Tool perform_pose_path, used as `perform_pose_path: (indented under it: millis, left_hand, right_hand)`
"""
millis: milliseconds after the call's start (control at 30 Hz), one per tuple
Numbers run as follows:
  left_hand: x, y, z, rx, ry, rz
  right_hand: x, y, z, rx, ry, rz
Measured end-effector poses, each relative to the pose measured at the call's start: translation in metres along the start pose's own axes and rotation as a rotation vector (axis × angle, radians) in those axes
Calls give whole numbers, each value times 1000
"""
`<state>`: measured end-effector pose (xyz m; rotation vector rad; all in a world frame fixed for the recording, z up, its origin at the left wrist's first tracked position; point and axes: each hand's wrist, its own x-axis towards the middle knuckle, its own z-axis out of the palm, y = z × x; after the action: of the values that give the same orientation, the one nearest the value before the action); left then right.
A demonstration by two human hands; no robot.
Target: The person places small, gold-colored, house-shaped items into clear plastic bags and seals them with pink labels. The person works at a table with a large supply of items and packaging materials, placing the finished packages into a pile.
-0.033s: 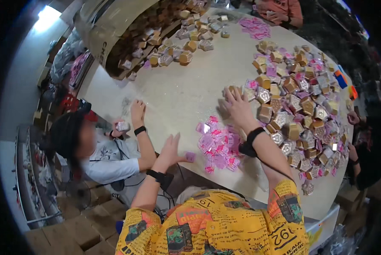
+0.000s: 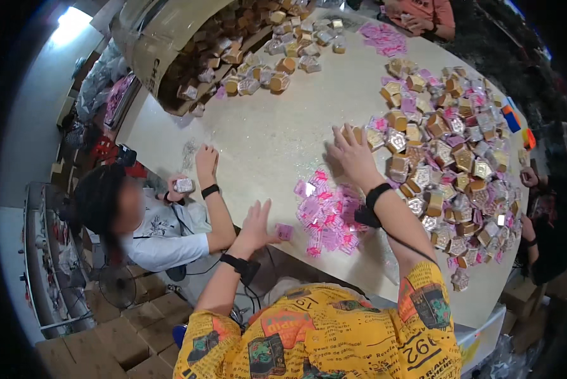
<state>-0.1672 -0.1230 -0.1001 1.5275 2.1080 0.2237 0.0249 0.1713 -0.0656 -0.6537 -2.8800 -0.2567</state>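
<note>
My left hand [image 2: 256,228] is over the table's near edge, its fingers spread. Its thumb is beside a small purple card [image 2: 284,232] and seems to touch it. Between my hands lies a loose heap of pink and purple cards [image 2: 326,216]. My right hand [image 2: 355,159] rests fingers-apart on the table beyond that heap. Next to its fingertips, at the left edge of a large pile, is a small gold box [image 2: 359,134]. The pile of clear-wrapped gold and silver faceted boxes [image 2: 438,161] has pink cards mixed into it.
At the far left, a tipped carton [image 2: 147,63] spills more wrapped boxes [image 2: 258,79] onto the table [image 2: 264,139]. A co-worker in white [image 2: 163,249] holds a wrapped box [image 2: 184,185] at my left. Other people are at the far and right edges. More pink cards [image 2: 383,39] lie far off.
The whole view has shifted very slightly. Both hands keep the same pose, and no object has visibly moved.
</note>
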Motion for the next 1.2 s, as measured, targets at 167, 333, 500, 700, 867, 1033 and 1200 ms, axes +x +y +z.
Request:
perform_pose_path:
  millis: [167,333,500,700,867,1033,1200]
  left_hand:
    - [-29,18,27,86,-63,145]
    - [-19,30,55,32,-75,318]
    - [9,50,62,15,10,422]
    - [19,56,51,-31,82,397]
    - [12,40,41,-76,107,392]
    - [7,28,40,-167,186,359]
    - [-14,27,32,-263,270,275]
  right_hand:
    - [19,13,20,-247,-447,37]
    - [0,59,37,-295,-391,119]
    - [6,72,7,-259,-390,335]
    - [-41,66,-44,-57,-171,636]
    - [-119,-34,-69,416,-110,560]
    - [-148,-147,-82,798,-493,482]
    - [-174,-186,-60,1017,-421,403]
